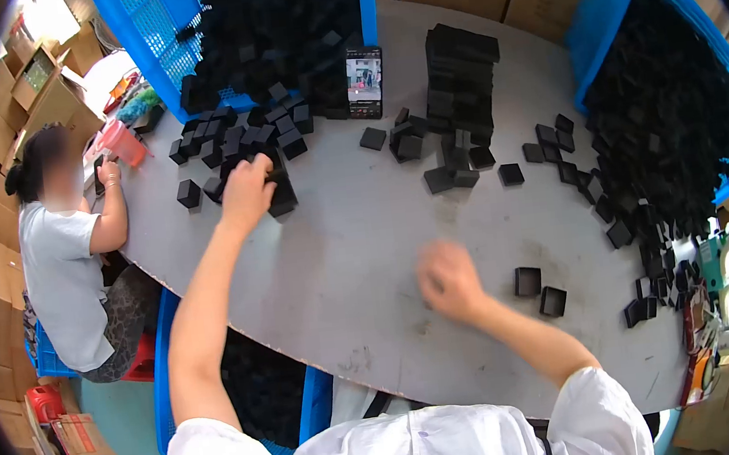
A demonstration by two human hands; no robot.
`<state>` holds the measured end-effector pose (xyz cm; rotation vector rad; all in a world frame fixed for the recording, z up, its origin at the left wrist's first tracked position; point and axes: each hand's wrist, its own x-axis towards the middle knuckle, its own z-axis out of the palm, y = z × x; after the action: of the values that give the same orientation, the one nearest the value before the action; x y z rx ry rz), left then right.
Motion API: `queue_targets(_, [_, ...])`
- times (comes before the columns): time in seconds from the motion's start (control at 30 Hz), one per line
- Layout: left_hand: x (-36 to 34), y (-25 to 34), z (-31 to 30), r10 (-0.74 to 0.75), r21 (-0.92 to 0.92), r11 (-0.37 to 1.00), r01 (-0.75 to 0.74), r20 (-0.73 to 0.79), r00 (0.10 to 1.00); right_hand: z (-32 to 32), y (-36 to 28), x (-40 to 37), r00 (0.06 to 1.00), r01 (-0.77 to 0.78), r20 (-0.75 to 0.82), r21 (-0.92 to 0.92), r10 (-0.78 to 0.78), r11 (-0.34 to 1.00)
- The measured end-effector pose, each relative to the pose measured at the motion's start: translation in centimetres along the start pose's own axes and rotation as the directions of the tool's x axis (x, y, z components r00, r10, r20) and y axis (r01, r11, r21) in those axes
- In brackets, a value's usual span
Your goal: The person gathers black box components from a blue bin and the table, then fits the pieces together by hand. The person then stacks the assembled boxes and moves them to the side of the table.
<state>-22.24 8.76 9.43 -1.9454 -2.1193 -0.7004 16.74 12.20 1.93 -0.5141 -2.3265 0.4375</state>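
Observation:
My left hand (245, 194) is over the black boxes at the left of the table, its fingers curled around a black box at the near end of a dark row (284, 198). Loose black boxes (188, 193) lie beside and behind it. Toward the middle of the table, my right hand (450, 282) hovers, smeared by motion, with its fingers seemingly curled in. Whether anything is in it cannot be made out. Right of that hand are two open hollow black boxes (527, 281), (553, 301).
A blue crate (155, 50) spills black boxes at the back, and another blue crate (603, 2) does so at the right. A phone (364, 83) stands upright near a block of stacked black boxes (462, 75). Another person (65, 250) sits at the left by a pink cup (123, 144).

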Motion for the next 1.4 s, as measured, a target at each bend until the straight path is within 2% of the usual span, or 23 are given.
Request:
queue_targets(0.07, [-2.1, 0.6, 1.3, 0.129, -0.009, 0.992, -0.129, -0.007, 0.992, -1.1, 2.8, 3.3, 0.985, -0.084, -0.160, -0.087, 0.070, 0.993])
queue_targets(0.2, [-7.0, 5.4, 2.0, -0.069, -0.178, 0.980, 0.085, 0.094, 0.993, -0.8, 9.5, 6.8, 0.900, -0.271, -0.427, -0.388, 0.089, 0.881])
queue_targets(0.27, [-9.0, 6.4, 2.9, -0.111, -0.209, 0.969, 0.132, 0.110, 0.988, -0.6, 12.9, 5.9, 0.893, -0.437, -0.223, -0.223, 0.390, 0.871])
queue_targets(0.33, [-10.3, 7.3, 2.7, -0.185, -0.251, 0.947, 0.201, 0.088, 0.979, -1.2, 11.2, 5.1, 0.899, -0.436, -0.193, -0.311, 0.393, 0.844])
queue_targets(0.4, [-11.6, 8.2, 2.3, -0.111, -0.260, 0.964, 0.054, -0.209, 0.972, -1.5, 9.8, 3.1, 0.971, -0.239, -0.111, -0.390, 0.212, 0.889])
queue_targets(0.43, [-12.0, 9.1, 1.7, -0.110, -0.257, 0.966, 0.030, -0.302, 0.947, -1.8, 8.4, 2.2, 0.973, -0.232, -0.099, -0.399, 0.210, 0.887])
queue_targets(0.47, [-12.8, 10.4, 1.1, -0.118, -0.269, 0.963, 0.035, -0.299, 0.947, -1.9, 6.9, 1.3, 0.988, -0.150, -0.096, -0.378, 0.123, 0.914])
queue_targets(0.53, [-14.6, 15.0, -1.3, 0.106, -0.199, 0.963, -0.180, -0.335, 0.936, -1.9, 5.5, 0.0, 0.994, -0.089, -0.090, -0.360, 0.060, 0.929])
queue_targets(0.6, [-17.0, 19.0, -0.8, 0.239, -0.353, 0.882, -0.312, -0.234, 0.942, -2.1, 5.5, -0.6, 0.985, -0.171, -0.049, -0.230, 0.164, 0.958])
queue_targets(0.63, [-17.5, 19.8, 0.1, 0.239, -0.373, 0.876, -0.307, -0.218, 0.946, -2.2, 4.5, -0.5, 0.971, -0.237, -0.069, -0.141, 0.229, 0.961])
queue_targets(0.67, [-18.2, 20.4, 1.4, 0.298, -0.456, 0.826, -0.332, -0.148, 0.943, -2.1, 3.2, -0.8, 0.916, -0.388, -0.091, 0.054, 0.391, 0.920])
queue_targets(0.7, [-19.2, 20.9, 2.6, 0.358, -0.543, 0.767, -0.342, -0.080, 0.930, -2.8, 1.0, -1.2, 0.908, -0.400, -0.079, 0.132, 0.412, 0.907])
queue_targets(0.77, [-19.9, 20.5, 4.6, 0.322, -0.662, 0.712, -0.234, 0.011, 0.947, -4.3, -2.4, -2.1, 0.891, -0.429, -0.067, 0.197, 0.449, 0.881])
queue_targets(0.8, [-20.1, 20.4, 5.2, 0.289, -0.742, 0.659, -0.125, 0.096, 0.953, -5.0, -4.1, -3.3, 0.949, -0.311, 0.012, 0.209, 0.316, 0.927])
queue_targets(0.83, [-20.0, 20.5, 5.2, 0.255, -0.711, 0.694, -0.112, 0.097, 0.962, -5.1, -5.4, -4.5, 0.982, -0.183, 0.084, 0.234, 0.168, 0.955])
queue_targets(0.87, [-19.8, 21.0, 5.1, 0.264, -0.723, 0.682, -0.107, 0.107, 0.959, -4.8, -6.1, -5.4, 0.978, -0.203, 0.087, 0.226, 0.188, 0.953])
queue_targets(0.93, [-19.1, 22.0, 5.2, 0.234, -0.769, 0.632, -0.094, 0.073, 0.969, -4.2, -7.3, -6.9, 0.965, 0.012, 0.259, 0.142, -0.049, 0.990])
queue_targets(0.97, [-18.9, 22.5, 5.7, 0.282, -0.763, 0.628, -0.157, 0.035, 0.959, -3.8, -7.7, -7.5, 0.966, -0.002, 0.257, 0.131, -0.032, 0.991])
queue_targets(1.07, [-18.5, 23.6, 6.1, 0.290, -0.777, 0.612, -0.145, 0.051, 0.956, -3.9, -8.0, -8.3, 0.960, 0.083, 0.268, -0.009, -0.077, 0.997])
queue_targets(1.13, [-18.7, 23.5, 6.4, 0.316, -0.754, 0.635, -0.165, 0.059, 0.947, -6.0, -7.7, -8.3, 0.980, 0.006, 0.198, 0.004, -0.007, 1.000])
queue_targets(1.2, [-19.1, 23.5, 6.7, 0.325, -0.728, 0.663, -0.171, 0.075, 0.943, -6.9, -5.5, -9.3, 0.963, -0.259, -0.109, -0.132, 0.246, 0.957])
queue_targets(1.27, [-19.2, 23.4, 6.8, 0.396, -0.590, 0.754, -0.287, 0.061, 0.916, -8.1, -3.0, -8.8, 0.876, -0.475, -0.304, -0.404, 0.375, 0.782])
queue_targets(1.4, [-19.2, 23.7, 6.0, 0.392, -0.496, 0.809, -0.317, 0.053, 0.918, -7.4, 0.0, -10.8, 0.847, -0.510, -0.167, -0.524, 0.504, 0.682])
